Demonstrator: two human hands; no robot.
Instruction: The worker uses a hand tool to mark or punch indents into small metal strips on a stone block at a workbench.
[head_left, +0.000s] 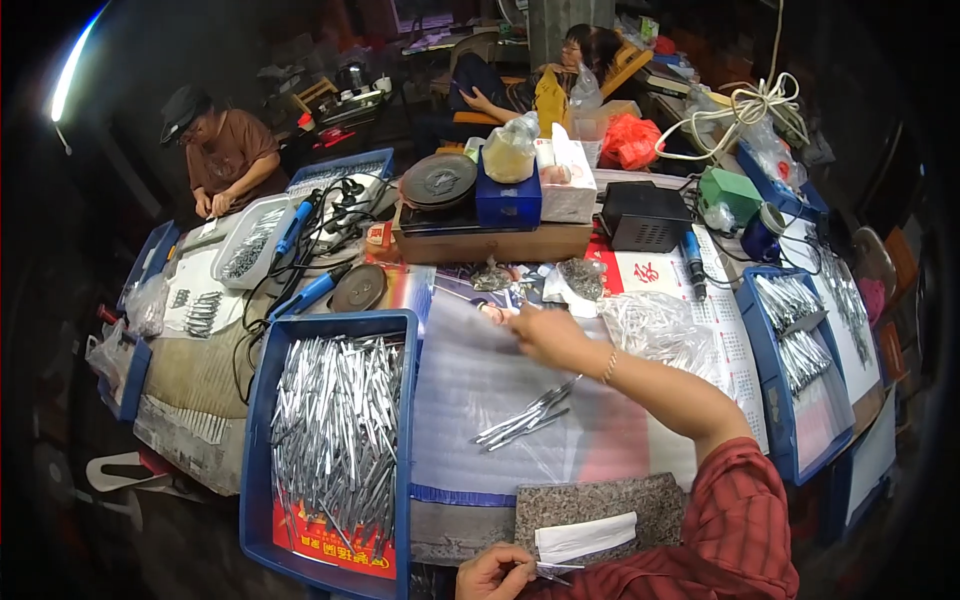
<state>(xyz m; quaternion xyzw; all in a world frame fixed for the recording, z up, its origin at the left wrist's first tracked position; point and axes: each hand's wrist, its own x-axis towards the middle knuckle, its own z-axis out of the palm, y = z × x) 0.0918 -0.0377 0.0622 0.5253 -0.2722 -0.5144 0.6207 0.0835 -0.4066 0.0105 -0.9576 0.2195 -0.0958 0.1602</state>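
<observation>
At the lower edge my left hand [494,572] is closed, fingers curled around thin metal strips [556,569] that stick out to its right. My right hand [552,336] reaches across to the far side of the plastic-covered work surface [455,370], just short of the small bags of tiny parts [582,278]. Its fingers are drawn together; whatever they hold, if anything, is hidden. Below that forearm lies a loose bunch of metal strips [525,415]. A folded white cloth or paper [586,537] rests on a speckled stone slab [655,500] beside my left hand.
Left of the sheet stands a blue tray [408,450] heaped with metal strips. White plastic pieces [655,325] lie at right, near a blue tray of metal parts [768,400]. Boxes [560,240], a black device [645,217] and cables stand behind. Two people sit beyond.
</observation>
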